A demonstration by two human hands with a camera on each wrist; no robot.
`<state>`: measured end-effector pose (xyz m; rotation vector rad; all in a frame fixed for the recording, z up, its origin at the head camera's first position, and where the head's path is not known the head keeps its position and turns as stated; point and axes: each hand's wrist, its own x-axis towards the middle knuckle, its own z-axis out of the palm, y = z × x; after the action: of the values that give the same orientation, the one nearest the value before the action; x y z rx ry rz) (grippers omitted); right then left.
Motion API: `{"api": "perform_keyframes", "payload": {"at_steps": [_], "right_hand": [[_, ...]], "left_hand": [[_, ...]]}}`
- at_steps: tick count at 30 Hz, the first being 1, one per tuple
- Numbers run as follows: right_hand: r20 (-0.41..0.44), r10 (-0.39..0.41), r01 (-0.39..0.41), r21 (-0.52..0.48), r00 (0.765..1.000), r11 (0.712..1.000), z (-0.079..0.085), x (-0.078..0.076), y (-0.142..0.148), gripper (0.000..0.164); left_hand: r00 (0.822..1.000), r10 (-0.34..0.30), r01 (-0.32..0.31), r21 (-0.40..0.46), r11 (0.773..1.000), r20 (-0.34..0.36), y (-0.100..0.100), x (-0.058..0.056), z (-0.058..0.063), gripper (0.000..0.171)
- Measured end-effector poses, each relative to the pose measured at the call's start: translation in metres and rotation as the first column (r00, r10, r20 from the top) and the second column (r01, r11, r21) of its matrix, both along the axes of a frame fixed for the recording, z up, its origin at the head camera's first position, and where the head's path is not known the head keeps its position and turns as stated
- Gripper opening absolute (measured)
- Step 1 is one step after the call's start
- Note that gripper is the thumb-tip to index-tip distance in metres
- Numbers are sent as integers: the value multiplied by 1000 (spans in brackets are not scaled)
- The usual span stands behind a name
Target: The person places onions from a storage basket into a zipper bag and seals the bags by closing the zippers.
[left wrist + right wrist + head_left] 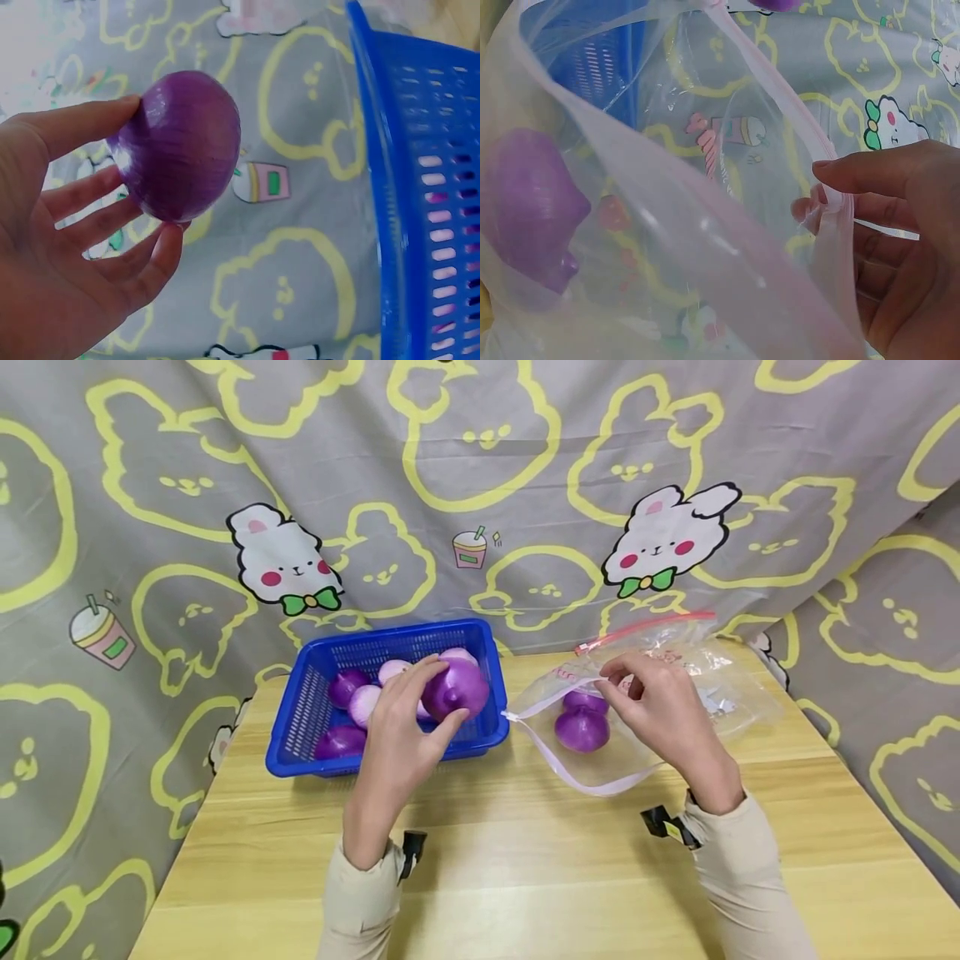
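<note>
Two hands (397, 727) (658, 703) hold an onion (459, 687) and open bag edge (553, 763).

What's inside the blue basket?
Purple and pale onion pieces lie in the blue basket. The left hand and the onion it holds cover part of it; anything behind cannot be seen.

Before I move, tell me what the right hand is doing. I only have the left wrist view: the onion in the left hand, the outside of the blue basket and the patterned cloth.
Observer: The right hand is pinching the edge of a clear plastic bag.

Operator: Good. Now tell me what is in that bag.

Observer: At least two purple onions are inside it.
</note>
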<state>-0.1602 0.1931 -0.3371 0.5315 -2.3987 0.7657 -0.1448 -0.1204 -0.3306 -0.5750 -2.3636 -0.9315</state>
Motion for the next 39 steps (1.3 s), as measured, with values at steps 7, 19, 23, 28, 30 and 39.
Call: {"api": "perform_keyframes", "payload": {"at_steps": [7, 19, 23, 28, 30, 39], "right_hand": [[8, -3, 3, 13, 1000, 1000, 2, 0, -3, 9], [7, -23, 23, -2, 1000, 1000, 2, 4, 4, 8], [-23, -32, 32, -12, 999, 999, 1, 8, 5, 7], [-71, -34, 32, -35, 997, 999, 2, 9, 6, 6], [-81, -31, 27, -43, 996, 999, 3, 10, 6, 6], [-98, -5, 1, -41, 995, 999, 7, 13, 7, 8]], "left_hand": [[992, -110, 110, -6, 994, -62, 12, 16, 9, 59], [951, -304, 286, -208, 935, -58, 79, 39, -4, 58], [946, -319, 295, -254, 921, -56, 91, 42, -13, 55], [946, -319, 288, -315, 904, -51, 105, 43, -23, 55], [948, -314, 278, -337, 900, -56, 109, 43, -27, 55], [952, -300, 256, -375, 891, -64, 121, 38, -42, 59]]}}
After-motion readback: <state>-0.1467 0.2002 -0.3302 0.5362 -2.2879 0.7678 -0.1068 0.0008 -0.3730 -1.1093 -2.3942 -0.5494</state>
